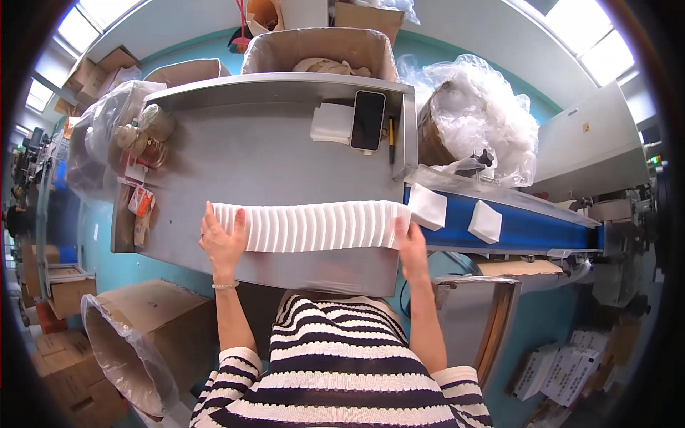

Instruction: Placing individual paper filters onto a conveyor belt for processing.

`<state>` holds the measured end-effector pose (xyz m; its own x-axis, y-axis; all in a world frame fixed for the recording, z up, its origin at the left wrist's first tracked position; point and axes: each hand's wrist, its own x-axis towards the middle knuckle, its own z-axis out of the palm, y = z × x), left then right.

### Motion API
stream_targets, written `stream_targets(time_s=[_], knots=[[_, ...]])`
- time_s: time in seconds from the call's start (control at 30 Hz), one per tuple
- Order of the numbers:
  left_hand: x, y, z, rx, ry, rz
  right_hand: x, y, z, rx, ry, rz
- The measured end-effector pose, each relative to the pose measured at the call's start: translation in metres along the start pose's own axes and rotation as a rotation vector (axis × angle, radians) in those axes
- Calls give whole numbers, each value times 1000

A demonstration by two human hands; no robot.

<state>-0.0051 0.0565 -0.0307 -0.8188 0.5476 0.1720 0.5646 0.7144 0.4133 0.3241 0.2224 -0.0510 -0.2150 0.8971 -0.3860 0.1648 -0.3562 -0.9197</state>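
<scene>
A long row of folded white tissue stacks (321, 227) lies across the front of the metal table. My left hand (223, 239) is closed round its left end, thumb on the near side. At the other end my right hand (410, 246) grips the last stacks, its fingers slightly blurred. Just past that hand, a folded white stack (428, 207) rests tilted at the start of the blue conveyor belt (528, 217). Farther along the belt lies another white stack (485, 222).
On the steel table (242, 157) are a black phone (368, 121), a white tissue pile (331, 123), a yellow-black pen (392, 139) and, at left, glass jars (146, 146). Cardboard boxes (321, 50) stand behind. A plastic-lined carton (139, 335) sits at lower left.
</scene>
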Motion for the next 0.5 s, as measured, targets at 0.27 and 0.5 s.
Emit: stream_targets(time_s=[0.27,0.5], knots=[[0,-3,2,2,6,-15,-15,1,-38,401,-230,435],[-2,12,5,2,-8,11,4,19,-30,285,17,135]])
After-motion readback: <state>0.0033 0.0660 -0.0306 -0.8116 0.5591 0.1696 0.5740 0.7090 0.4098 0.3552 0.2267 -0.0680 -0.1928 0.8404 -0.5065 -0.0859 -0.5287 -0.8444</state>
